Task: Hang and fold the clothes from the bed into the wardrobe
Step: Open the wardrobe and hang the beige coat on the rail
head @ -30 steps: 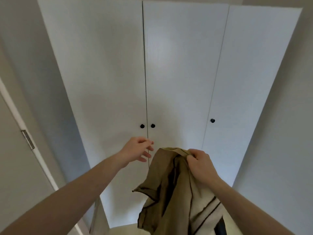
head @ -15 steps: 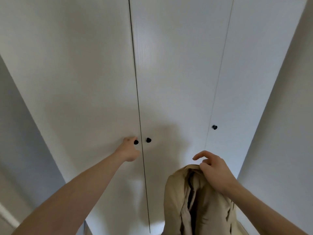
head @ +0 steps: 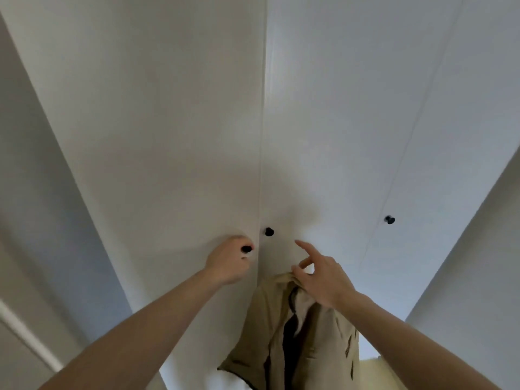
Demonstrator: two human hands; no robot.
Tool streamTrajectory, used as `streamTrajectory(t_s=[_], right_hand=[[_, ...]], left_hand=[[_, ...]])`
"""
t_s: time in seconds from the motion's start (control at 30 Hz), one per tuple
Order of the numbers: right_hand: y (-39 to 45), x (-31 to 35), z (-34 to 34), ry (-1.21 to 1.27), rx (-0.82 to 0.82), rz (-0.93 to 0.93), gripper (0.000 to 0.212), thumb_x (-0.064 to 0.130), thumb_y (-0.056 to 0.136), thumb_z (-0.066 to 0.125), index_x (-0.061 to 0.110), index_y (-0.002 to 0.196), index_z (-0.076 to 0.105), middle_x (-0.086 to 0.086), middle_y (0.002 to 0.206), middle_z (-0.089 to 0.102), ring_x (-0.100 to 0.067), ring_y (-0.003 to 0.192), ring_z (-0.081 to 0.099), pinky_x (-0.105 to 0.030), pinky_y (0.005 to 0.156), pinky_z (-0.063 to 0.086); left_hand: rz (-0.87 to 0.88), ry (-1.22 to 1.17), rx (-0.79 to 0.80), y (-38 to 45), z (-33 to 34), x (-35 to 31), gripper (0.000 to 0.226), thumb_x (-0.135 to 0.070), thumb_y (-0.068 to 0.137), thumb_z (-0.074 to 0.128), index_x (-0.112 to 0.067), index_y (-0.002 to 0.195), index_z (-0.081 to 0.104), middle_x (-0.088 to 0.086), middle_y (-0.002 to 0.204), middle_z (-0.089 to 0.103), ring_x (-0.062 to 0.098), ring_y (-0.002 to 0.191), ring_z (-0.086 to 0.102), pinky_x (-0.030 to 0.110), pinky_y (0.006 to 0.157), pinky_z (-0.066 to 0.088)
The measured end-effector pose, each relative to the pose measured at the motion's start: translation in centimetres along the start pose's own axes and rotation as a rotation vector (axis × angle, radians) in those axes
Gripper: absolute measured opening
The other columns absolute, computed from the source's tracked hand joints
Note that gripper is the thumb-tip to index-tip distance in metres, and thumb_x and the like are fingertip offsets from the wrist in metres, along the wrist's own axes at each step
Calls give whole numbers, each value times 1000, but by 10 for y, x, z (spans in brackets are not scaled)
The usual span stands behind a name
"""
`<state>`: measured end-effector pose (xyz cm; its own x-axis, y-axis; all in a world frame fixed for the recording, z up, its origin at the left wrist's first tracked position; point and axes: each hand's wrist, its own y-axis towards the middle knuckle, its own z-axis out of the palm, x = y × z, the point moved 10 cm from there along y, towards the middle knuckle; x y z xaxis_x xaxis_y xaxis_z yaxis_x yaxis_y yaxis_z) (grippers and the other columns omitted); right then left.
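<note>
Wardrobe doors being opened, shirt kept in hand

The left knob (head: 247,248) was gripped by the left hand (head: 229,260), and the left door (head: 157,142) looked just cracked at the seam. The tan shirt (head: 292,333) was pinched at its top by the right hand (head: 320,277), first finger stretched toward the middle knob (head: 269,231). The door was best pulled straight and slowly, with the shirt held low and clear so it was not caught in the gap.
</note>
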<state>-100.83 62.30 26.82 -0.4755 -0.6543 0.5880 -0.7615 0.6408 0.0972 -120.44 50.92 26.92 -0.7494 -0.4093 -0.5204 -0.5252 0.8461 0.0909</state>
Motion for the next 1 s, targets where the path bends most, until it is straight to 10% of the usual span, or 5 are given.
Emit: streamTrajectory(t_s=[0.17, 0.33, 0.63, 1.0], right_hand=[[41, 4, 31, -213, 34, -78, 77, 53, 98, 55, 53, 158, 7, 2, 145, 55, -25, 117, 63, -42, 99, 53], [70, 26, 47, -316, 47, -158, 89, 37, 94, 67, 52, 158, 7, -2, 155, 45, -29, 111, 64, -28, 74, 49], [87, 36, 63, -214, -2, -37, 80, 14, 87, 70, 35, 149, 24, -8, 132, 59, -33, 96, 67, -50, 80, 62], [88, 47, 55, -240, 23, -103, 76, 12, 87, 66, 31, 153, 34, -8, 146, 55, -40, 115, 62, -52, 91, 58]], left_hand=[[-18, -131, -36, -69, -1, 6, 39, -9, 90, 53, -34, 114, 71, -18, 116, 66, 1, 93, 59, 26, 93, 49], [-49, -135, -104, -134, -3, 14, 38, -16, 93, 55, -42, 117, 69, -31, 109, 59, -5, 86, 57, 6, 82, 40], [-246, -97, -270, -232, -25, 53, 37, -27, 94, 57, -63, 87, 58, -48, 102, 55, -16, 102, 53, -2, 77, 36], [-446, 41, -457, -333, -76, 78, 28, -11, 89, 55, -37, 78, 54, -17, 87, 56, 9, 74, 57, 8, 66, 34]])
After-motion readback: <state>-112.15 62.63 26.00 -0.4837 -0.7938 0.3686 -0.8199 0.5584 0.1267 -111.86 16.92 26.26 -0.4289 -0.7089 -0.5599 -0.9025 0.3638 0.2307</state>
